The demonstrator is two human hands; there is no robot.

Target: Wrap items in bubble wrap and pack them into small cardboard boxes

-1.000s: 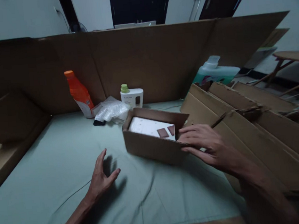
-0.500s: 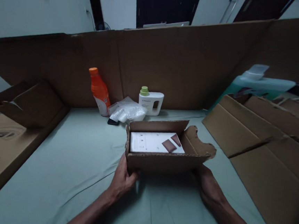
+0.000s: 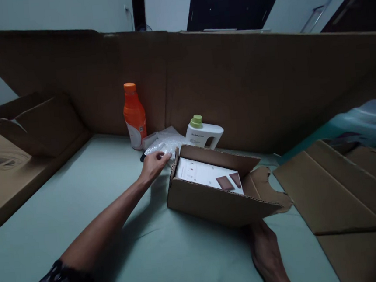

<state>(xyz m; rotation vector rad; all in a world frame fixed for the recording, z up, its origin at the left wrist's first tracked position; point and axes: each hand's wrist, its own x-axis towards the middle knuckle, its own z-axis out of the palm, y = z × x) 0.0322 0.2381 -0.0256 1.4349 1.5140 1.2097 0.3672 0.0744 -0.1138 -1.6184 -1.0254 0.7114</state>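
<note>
A cardboard box [image 3: 209, 202] with its top flaps standing up is tilted in front of me, its right end raised. Inside lies a white carton [image 3: 204, 173] printed with dark brown squares. My right hand [image 3: 265, 246] holds the box from below at its near right side, its fingertips hidden beneath it. Just left of the box, my left hand [image 3: 154, 166] is off the cardboard, with thumb and forefinger apart. It reaches over the near edge of some crumpled bubble wrap [image 3: 166, 142]; whether it touches the wrap I cannot tell.
Behind the wrap stand an orange bottle [image 3: 134, 115] and a white jug [image 3: 203, 133] with a green cap. Folded cardboard [image 3: 327, 190] and a blurred teal container [image 3: 341, 127] lie at right. An open carton [image 3: 48, 127] sits at left. A cardboard wall [image 3: 235, 75] closes the back.
My left hand has let go of the box's left end and moved up to the bubble wrap. The box now slants, still held by my right hand. The view has shifted.
</note>
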